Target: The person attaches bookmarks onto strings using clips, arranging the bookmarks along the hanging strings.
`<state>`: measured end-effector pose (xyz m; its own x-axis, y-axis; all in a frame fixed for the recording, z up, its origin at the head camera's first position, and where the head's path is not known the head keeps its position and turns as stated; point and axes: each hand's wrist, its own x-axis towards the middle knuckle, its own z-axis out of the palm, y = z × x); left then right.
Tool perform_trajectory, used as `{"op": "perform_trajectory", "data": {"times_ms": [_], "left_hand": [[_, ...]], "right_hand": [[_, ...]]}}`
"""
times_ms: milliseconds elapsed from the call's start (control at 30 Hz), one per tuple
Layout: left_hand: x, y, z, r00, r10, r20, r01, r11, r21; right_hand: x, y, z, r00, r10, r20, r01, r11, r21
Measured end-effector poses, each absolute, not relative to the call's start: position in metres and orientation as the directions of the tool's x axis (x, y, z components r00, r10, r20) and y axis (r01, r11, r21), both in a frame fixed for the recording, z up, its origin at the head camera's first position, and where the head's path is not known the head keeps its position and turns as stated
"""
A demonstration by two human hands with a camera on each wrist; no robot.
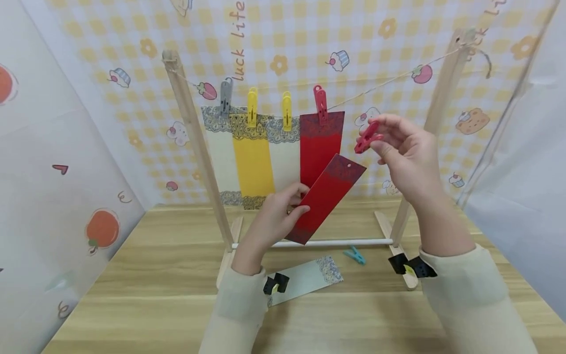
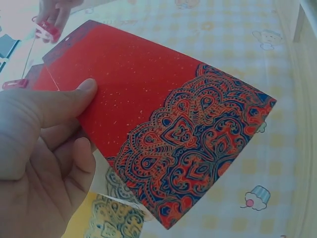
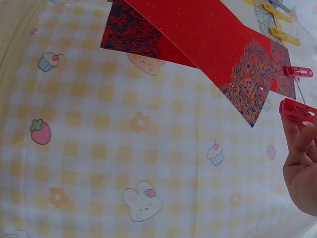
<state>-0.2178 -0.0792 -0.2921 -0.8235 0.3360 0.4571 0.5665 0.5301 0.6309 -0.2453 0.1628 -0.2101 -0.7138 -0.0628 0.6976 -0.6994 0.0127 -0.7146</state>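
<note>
My left hand [image 1: 278, 209] pinches a red patterned paper strip [image 1: 325, 199] near its lower end and holds it tilted up to the right; the left wrist view shows my thumb [image 2: 59, 104] lying on the red strip [image 2: 163, 129]. My right hand [image 1: 404, 150] pinches a red clothespin [image 1: 367, 137] in the air, just right of the string [image 1: 376, 86]. The right wrist view shows the red clothespin [image 3: 297, 110] at my fingertips [image 3: 302, 148], beside the strip [image 3: 218, 44]. On the string hang white, yellow and red strips under grey, yellow and red pins.
A wooden drying rack [image 1: 194, 142] with a white bottom rod [image 1: 345, 242] stands on the wooden table [image 1: 132, 295]. A pale blue strip [image 1: 305, 278] and a teal clothespin [image 1: 355, 254] lie on the table. A checked cloth backdrop hangs behind.
</note>
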Motion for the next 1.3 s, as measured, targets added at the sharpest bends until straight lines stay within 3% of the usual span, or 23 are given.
{"op": "perform_trajectory", "data": {"times_ms": [333,500,600,700,800,933,1167,1300], "left_hand": [[-0.227,-0.065,-0.285,-0.784,0.283,0.553,0.612,0.504,0.61],[-0.23,-0.057,-0.282,-0.749,0.256,0.611,0.643,0.501,0.579],[-0.231,-0.053,-0.28,-0.745,0.238,0.623,0.643,0.505,0.576],[-0.232,-0.049,-0.278,-0.746,0.213,0.631,0.636,0.51,0.579],[-0.233,-0.045,-0.276,-0.74,0.196,0.643,0.639,0.504,0.581],[-0.235,-0.041,-0.274,-0.729,0.182,0.659,0.645,0.503,0.575],[-0.24,-0.036,-0.271,-0.732,0.171,0.66,0.637,0.514,0.574],[-0.243,-0.033,-0.272,-0.737,0.163,0.656,0.633,0.504,0.587]], "right_hand": [[-0.249,0.157,-0.178,-0.538,-0.065,0.84,-0.838,-0.063,-0.542],[-0.254,0.153,-0.16,-0.435,-0.099,0.895,-0.9,0.038,-0.433],[-0.256,0.152,-0.154,-0.403,-0.109,0.908,-0.914,0.091,-0.395],[-0.257,0.15,-0.149,-0.415,-0.093,0.905,-0.909,0.069,-0.41],[-0.257,0.149,-0.144,-0.498,-0.057,0.865,-0.866,-0.008,-0.5],[-0.259,0.148,-0.136,-0.603,-0.024,0.797,-0.798,0.012,-0.603],[-0.261,0.148,-0.125,-0.601,-0.028,0.799,-0.788,0.19,-0.586],[-0.261,0.146,-0.123,-0.637,-0.05,0.769,-0.746,0.293,-0.599]]}}
